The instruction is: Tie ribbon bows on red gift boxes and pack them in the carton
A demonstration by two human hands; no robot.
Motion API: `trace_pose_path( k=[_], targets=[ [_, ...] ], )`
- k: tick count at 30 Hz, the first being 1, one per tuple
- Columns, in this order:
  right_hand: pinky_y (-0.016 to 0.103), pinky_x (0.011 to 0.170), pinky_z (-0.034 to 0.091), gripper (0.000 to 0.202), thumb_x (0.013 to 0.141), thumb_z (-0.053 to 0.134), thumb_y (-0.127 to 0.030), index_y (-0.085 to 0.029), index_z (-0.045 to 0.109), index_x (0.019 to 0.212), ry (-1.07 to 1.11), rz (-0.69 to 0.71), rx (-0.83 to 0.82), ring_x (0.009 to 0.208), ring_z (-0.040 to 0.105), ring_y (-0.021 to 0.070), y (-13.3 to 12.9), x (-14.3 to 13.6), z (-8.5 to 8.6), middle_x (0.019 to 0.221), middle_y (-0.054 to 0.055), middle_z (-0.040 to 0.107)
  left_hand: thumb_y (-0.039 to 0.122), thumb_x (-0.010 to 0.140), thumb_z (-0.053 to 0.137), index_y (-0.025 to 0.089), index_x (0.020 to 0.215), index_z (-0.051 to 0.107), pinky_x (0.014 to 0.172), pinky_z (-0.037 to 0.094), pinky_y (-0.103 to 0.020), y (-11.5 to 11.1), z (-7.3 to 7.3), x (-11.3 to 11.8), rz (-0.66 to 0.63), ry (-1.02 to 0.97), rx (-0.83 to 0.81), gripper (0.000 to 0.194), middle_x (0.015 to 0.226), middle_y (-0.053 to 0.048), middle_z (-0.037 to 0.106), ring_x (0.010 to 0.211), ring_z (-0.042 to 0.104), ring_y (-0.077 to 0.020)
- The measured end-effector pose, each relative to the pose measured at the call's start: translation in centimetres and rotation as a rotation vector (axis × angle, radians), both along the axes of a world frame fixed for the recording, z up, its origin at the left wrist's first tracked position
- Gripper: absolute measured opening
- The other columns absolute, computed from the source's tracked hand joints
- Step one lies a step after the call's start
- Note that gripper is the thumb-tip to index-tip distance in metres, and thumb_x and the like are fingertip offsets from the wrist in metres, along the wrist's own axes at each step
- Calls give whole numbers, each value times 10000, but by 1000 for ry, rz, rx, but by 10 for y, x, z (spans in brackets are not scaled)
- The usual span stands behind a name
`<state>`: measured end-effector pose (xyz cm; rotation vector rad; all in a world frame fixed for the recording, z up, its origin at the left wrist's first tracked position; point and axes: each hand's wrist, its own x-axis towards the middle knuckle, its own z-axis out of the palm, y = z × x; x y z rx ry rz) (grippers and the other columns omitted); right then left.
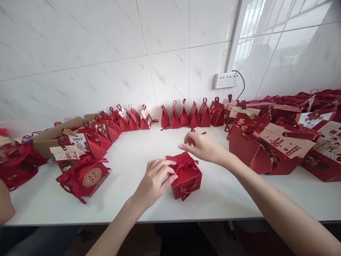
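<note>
A red gift box [188, 176] with a ribbon bow [185, 164] on top and a twisted cord on its front sits near the table's front edge. My left hand [157, 177] is at the box's left side, thumb and fingers pinched near the left loop of the bow; what lies between the fingertips is too small to make out. Above and behind the box's right part is my right hand [195, 145], its fingers curled loosely and thumb apart, with nothing in it.
Small red bags [175, 115] line the white table [128, 192] along the wall. Larger bags [282, 149] crowd the right. Another bowed box [89, 177] stands left, near a cardboard box [61, 131] and a person's arm [5, 202].
</note>
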<state>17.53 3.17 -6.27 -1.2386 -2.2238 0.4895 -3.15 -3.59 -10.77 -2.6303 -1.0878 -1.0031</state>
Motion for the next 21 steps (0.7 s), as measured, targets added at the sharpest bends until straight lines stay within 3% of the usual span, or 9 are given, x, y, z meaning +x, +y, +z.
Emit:
trace_pose_path(
  k=[4, 8, 15, 21],
  targets=[
    [259, 558, 440, 327, 721, 693, -464, -205, 568, 877, -13, 154, -41, 664, 549, 154, -29, 26, -9, 783, 22, 585, 183, 885, 507, 201, 826, 517, 773, 422, -288, -3, 1, 1, 5, -52, -40, 63, 854, -2, 611, 842, 588, -130],
    [274, 640, 490, 80, 833, 611, -293, -218, 586, 820, 71, 172, 85, 714, 569, 140, -45, 29, -27, 880, 33, 573, 159, 870, 526, 206, 848, 520, 801, 444, -293, -3, 0, 0, -22, -91, -87, 52, 888, -6, 623, 871, 584, -135],
    [305, 669, 506, 161, 913, 464, -162, -175, 615, 857, 90, 248, 548, 777, 569, 165, -35, 32, -50, 880, 81, 574, 29, 835, 529, 188, 901, 540, 734, 484, -278, 3, -9, -10, -123, -84, 83, 172, 851, -17, 632, 823, 575, -130],
    [296, 672, 511, 164, 918, 469, -185, -176, 624, 864, 73, 263, 573, 794, 565, 165, -33, 37, -57, 884, 84, 570, 28, 842, 513, 183, 888, 544, 687, 512, -279, 7, -10, -13, -162, -75, 194, 165, 815, -24, 644, 782, 596, -136]
  ],
)
